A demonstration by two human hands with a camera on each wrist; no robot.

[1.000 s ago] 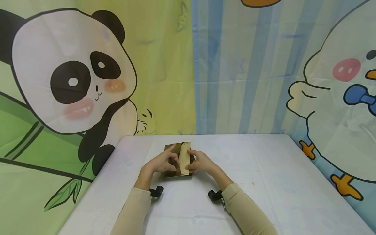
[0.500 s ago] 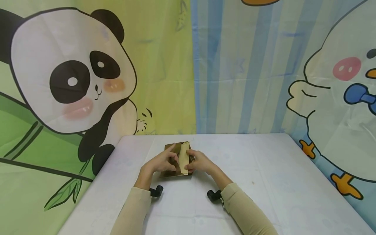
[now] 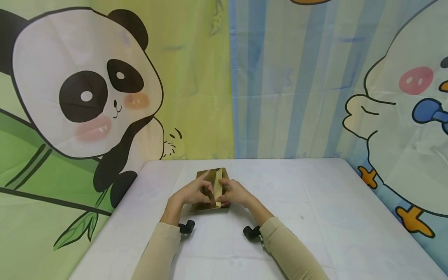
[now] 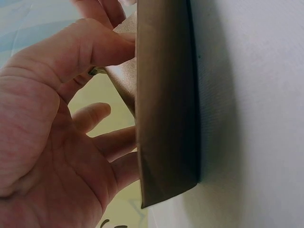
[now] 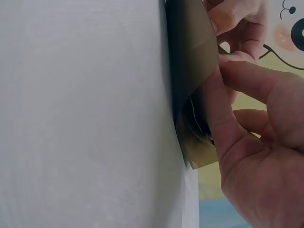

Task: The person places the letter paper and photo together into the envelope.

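A brown, stiff folder-like piece (image 3: 203,206) lies on the table, with a paler tan flap (image 3: 217,186) standing up along its middle. My left hand (image 3: 192,193) is at its left side, thumb and a finger bent in toward the flap, index finger pointing away. In the left wrist view the thumb (image 4: 102,45) reaches over the brown edge, with other fingertips hidden behind it. From the right, my right hand (image 3: 238,192) pinches the flap between thumb and fingers. The right wrist view shows a dark opening (image 5: 194,116) under the curved brown sheet.
A white cloth covers the table (image 3: 301,225), whose far edge meets a printed curtain (image 3: 196,97) with a panda and a white bird. Black wrist cameras (image 3: 187,226) sit on both wrists below the tan sleeves.
My right hand has shifted slightly left with the flap, which now stands more upright and looks narrower. More of the brown piece shows on the right. The left hand stays about still.
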